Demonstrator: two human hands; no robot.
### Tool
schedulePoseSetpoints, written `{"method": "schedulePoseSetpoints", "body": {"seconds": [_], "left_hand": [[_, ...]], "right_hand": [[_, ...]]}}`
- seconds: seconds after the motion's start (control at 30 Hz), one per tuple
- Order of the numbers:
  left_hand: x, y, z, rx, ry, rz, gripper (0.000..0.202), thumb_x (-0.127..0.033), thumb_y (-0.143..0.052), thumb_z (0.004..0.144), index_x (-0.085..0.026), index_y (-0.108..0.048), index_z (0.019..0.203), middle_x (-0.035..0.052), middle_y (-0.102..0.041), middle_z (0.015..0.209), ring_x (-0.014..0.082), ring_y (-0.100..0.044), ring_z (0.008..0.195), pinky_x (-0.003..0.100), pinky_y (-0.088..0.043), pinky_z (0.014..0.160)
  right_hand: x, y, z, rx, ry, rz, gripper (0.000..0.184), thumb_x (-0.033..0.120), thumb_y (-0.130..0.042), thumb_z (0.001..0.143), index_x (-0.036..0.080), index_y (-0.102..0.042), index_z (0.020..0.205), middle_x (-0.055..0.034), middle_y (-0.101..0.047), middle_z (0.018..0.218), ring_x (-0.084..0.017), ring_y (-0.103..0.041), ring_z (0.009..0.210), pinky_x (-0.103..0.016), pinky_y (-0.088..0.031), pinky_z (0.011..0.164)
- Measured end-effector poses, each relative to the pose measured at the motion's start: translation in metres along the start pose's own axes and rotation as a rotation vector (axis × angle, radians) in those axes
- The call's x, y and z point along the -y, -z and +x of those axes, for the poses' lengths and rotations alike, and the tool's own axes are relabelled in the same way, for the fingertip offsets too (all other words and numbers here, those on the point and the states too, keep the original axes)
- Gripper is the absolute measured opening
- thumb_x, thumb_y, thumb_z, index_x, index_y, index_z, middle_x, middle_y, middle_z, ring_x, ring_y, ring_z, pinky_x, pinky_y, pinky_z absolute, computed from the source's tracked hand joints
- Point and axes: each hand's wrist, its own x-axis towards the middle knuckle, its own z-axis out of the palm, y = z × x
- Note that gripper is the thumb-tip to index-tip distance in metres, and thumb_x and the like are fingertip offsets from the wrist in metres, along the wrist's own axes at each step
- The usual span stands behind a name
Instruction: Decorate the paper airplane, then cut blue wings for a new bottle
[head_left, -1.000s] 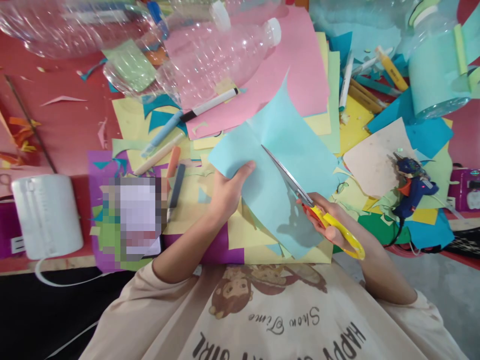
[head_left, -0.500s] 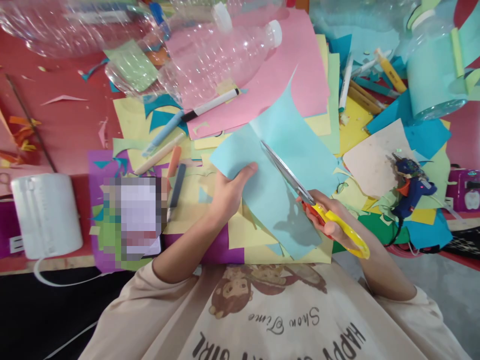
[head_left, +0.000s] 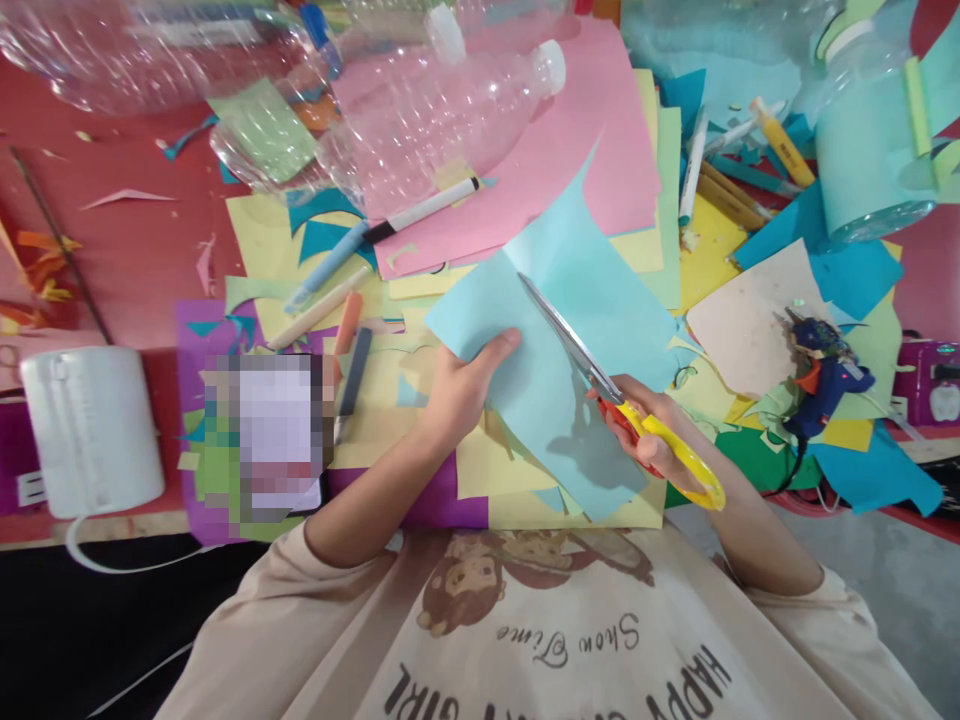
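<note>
Gripping blue paper | edge in left fingers | scissors in right fingers

Scissors: tip farther up light-blue sheet | left grip: slightly rightward | blue scrap: farther right

phone screen: pixelated | left hand: fingers hidden under blue paper | shirt lettering: cut by bottom edge
</note>
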Motion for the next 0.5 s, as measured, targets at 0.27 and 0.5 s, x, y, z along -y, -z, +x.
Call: {"method": "schedulePoseSetpoints", "body": {"seconds": [0.27,0.5], "left_hand": [[-0.0024,-0.0004,-0.0005,-0.01,0.032,0.013,0.049,-0.039,-0.077,0.065,-0.022,-0.065,0.11,0.0048,-0.073,0.103,0.029,-0.068,0.101,0.036,-0.057,0.083],[0.0069,0.0006,0.003,-0.049,0.01,-0.026,0.044,-0.044,-0.075,0.069,-0.022,-0.067,0.107,0.0043,-0.072,0.106,0.0288,-0.066,0.108,0.038,-0.055,0.09]], "right_hand": [[-0.0049,-0.0025,0.0013,-0.054,0.038,-0.024,0.085,0.085,-0.06,0.057,0.019,-0.053,0.111,0.0069,-0.036,0.064,-0.006,-0.027,0.05,-0.023,-0.02,0.041],[-0.0059,-0.0025,0.0022,-0.076,0.031,-0.041,0.086,0.089,-0.056,0.056,0.021,-0.053,0.11,0.0052,-0.037,0.068,-0.008,-0.029,0.054,-0.022,-0.023,0.042]]}}
